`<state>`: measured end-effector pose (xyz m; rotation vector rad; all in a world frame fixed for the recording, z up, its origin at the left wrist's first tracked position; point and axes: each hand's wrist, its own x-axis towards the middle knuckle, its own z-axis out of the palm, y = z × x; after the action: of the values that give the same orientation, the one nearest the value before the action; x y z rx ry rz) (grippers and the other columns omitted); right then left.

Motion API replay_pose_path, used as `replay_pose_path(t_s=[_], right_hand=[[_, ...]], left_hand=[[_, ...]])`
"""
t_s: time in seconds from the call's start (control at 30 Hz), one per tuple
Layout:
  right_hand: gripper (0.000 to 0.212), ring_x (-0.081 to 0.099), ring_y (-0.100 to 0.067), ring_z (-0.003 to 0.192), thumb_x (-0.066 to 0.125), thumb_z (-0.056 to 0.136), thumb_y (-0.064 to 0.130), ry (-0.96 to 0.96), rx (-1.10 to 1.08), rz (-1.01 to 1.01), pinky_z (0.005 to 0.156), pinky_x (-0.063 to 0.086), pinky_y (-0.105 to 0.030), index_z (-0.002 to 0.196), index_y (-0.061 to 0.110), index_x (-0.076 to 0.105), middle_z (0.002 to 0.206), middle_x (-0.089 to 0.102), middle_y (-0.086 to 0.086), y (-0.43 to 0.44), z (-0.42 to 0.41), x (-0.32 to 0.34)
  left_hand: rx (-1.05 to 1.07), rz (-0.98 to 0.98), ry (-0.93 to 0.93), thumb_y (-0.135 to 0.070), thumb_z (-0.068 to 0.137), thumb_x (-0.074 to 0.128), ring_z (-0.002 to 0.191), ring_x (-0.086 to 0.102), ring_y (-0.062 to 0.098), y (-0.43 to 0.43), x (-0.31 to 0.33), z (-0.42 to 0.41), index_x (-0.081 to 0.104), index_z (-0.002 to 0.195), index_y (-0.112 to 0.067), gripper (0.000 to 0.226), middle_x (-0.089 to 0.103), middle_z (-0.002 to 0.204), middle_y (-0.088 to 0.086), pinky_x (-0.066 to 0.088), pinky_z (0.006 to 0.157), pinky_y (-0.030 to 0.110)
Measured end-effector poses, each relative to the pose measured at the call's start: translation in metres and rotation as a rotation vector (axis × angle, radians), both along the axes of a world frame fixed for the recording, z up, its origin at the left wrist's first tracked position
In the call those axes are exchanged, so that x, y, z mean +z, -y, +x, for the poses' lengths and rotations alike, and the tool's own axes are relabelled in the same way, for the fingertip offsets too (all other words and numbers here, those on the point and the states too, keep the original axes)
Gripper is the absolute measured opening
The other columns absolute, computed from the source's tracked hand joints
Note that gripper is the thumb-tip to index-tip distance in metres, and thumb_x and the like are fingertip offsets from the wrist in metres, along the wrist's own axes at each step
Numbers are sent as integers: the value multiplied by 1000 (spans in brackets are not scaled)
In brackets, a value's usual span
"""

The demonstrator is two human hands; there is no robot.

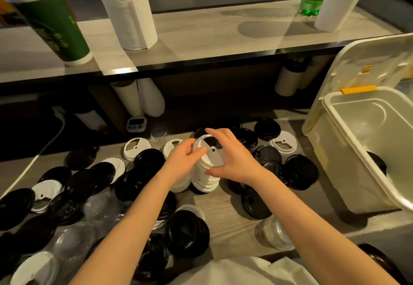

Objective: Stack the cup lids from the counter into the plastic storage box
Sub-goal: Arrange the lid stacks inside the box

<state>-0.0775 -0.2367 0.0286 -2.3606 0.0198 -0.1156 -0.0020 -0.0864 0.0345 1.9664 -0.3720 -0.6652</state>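
Left hand [182,158] and right hand [233,159] curl around a white lid stack [204,177] mid-counter [223,211]; the plastic storage box [335,168] stands open at three o'clock. Squaring the rims first should steady the lift.

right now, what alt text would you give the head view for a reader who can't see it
A person's left hand and right hand grip a stack of white lids among loose lids, black, white and clear, strewn on a counter. At the right stands an open plastic storage box with one black lid visible inside.
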Motion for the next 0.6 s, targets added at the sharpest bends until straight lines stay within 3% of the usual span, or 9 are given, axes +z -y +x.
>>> replay_pose_path(t_s=[0.07, 0.17, 0.27, 0.37, 0.47, 0.6], right_hand=[[95, 35, 3, 117, 80, 69, 34, 28, 35, -8, 93, 34, -13, 146, 28, 24, 140, 32, 9, -10, 6, 1], [86, 34, 0, 124, 74, 77, 36, -14, 52, -19, 96, 27, -7, 147, 24, 24, 146, 32, 7, -12, 13, -12], [74, 34, -17, 134, 64, 86, 41, -262, -46, -107, 103, 33, -23, 146, 22, 26, 149, 30, 0, -6, 16, -41], [82, 33, -26, 135, 60, 83, 55, -498, -121, -75, 107, 36, -37, 147, 17, 26, 150, 29, -6, -10, 18, -66], [88, 34, -28, 133, 61, 77, 62, -463, -188, -136, 106, 36, -38, 145, 17, 28, 148, 31, -6, -22, 21, -79], [87, 38, -24, 131, 71, 77, 47, -473, -181, 22, 104, 39, -37, 146, 19, 28, 150, 25, -3, -28, 25, -81]], left_hand=[[71, -70, -53, -23, 91, 57, 98, 63, 16, -6, -2, 4, 58, 110, -22, 20, 67, 103, 1, 49, 94, 43], [255, -93, -52, -14, 89, 59, 97, 64, 21, -20, -9, 12, 59, 108, -17, 19, 67, 103, 6, 52, 88, 40], [407, -118, -55, -8, 89, 58, 90, 64, 19, -40, -16, 19, 56, 107, -15, 19, 65, 99, 6, 53, 74, 32], [498, -142, -92, -8, 89, 58, 100, 63, 26, -58, -23, 22, 55, 118, -7, 29, 65, 109, 12, 54, 84, 43], [551, -176, -99, -6, 90, 56, 102, 62, 28, -65, -25, 20, 54, 118, -8, 28, 64, 110, 12, 51, 90, 47], [557, -191, -90, -7, 90, 56, 101, 62, 28, -67, -26, 15, 56, 110, -15, 22, 65, 108, 10, 50, 91, 52]])
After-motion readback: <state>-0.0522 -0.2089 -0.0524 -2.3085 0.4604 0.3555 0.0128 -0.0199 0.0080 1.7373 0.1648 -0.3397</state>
